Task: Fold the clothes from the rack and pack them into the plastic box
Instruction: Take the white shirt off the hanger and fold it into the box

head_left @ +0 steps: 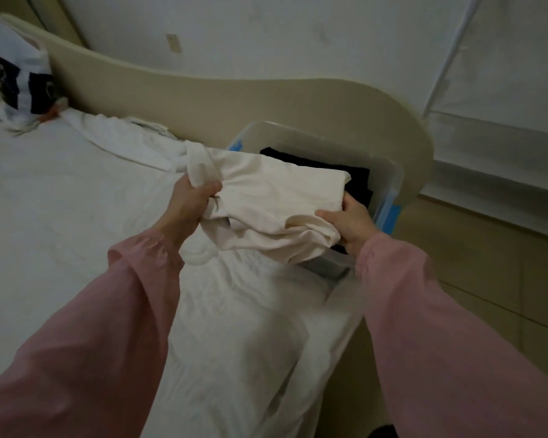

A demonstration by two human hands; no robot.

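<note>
The clear plastic box (pixel 314 129) is hemmed in by the curved bed board (pixel 266 102) on its far side, while open white bedsheet (pixel 60 200) is seen on the other side. A folded cream garment (pixel 276 197) is held over the box's near half, above black clothes (pixel 329 167). Its left edge is clenched in the left hand (pixel 190 200), and its right edge is gripped by the right hand (pixel 350 221), thumb on top.

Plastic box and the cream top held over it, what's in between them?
Black clothes lie in the plastic box, right under the cream top, which the left hand and right hand grip. The head view shows it.
</note>
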